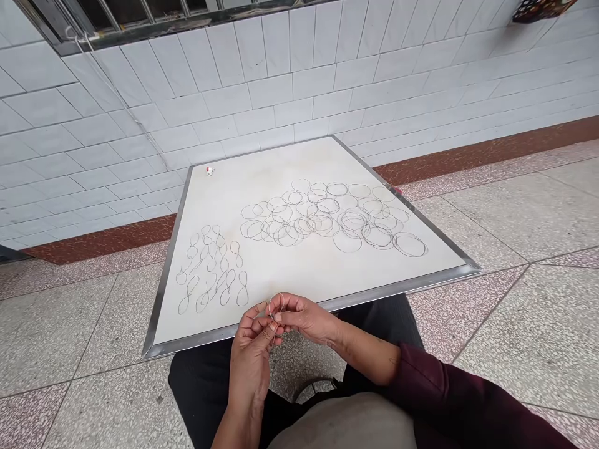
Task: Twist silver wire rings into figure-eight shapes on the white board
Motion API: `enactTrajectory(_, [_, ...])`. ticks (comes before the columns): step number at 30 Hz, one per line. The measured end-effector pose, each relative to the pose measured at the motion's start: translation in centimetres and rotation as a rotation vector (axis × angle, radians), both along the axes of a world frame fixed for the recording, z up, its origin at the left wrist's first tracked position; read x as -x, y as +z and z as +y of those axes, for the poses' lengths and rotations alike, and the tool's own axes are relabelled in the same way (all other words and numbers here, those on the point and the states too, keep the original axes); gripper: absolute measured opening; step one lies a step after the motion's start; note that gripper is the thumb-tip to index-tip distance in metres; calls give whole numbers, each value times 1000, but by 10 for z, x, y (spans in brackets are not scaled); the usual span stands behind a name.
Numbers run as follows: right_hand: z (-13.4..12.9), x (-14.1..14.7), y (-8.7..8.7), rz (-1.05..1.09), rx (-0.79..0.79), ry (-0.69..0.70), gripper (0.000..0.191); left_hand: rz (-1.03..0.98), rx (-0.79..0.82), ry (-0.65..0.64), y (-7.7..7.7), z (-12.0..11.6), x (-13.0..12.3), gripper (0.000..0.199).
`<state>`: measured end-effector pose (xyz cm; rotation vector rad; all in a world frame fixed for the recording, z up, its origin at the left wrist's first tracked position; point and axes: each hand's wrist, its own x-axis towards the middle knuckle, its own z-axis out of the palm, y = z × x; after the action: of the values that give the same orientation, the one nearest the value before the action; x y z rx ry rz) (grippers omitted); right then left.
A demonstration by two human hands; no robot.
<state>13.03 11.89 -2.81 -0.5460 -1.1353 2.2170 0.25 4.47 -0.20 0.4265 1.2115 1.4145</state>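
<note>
Both hands meet at the table's near edge, pinching one thin wire loop point(270, 307). My left hand point(255, 340) is closed on its lower part, thumb against forefinger. My right hand point(299, 315) grips it from the right, fingers curled, and a small round bend of the wire rises above the fingertips. The rest of the loop is hidden by the fingers. On the table to the left lie several wire figure-eights point(228, 287). Farther back, right of the middle, many round wire rings point(309, 215) overlap in a loose spread.
The white table point(290, 274) has a metal rim and reaches to the tiled wall point(271, 93). A small red and white object point(210, 171) sits at its far left corner. My legs point(201, 386) are under the near edge. Speckled floor point(552, 312) lies around it.
</note>
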Motion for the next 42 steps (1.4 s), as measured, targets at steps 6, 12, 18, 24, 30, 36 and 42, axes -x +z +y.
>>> enactTrajectory(6, [-3, 1, 1, 71, 21, -25, 26, -100, 1, 75, -1, 0, -3, 49])
enactTrajectory(12, [-7, 4, 1, 122, 52, -46, 28, -122, -25, 77, -3, 0, -7, 49])
enactTrajectory(18, [0, 4, -3, 30, -55, -55, 31, 82, -85, 77, -14, 0, -6, 58])
enactTrajectory(24, [2, 5, -5, -120, -148, -154, 37, 284, -127, 59, -15, -4, -9, 56])
enactTrajectory(30, [-3, 9, -2, -135, -156, -226, 39, 367, -163, 99, -14, -7, -14, 54])
enactTrajectory(36, [-10, 17, -4, -131, -115, -303, 37, 376, -166, 179, -23, -7, -16, 52])
enactTrajectory(42, [-5, 14, -6, -146, -94, -284, 34, 295, -111, 189, -21, -8, -16, 51])
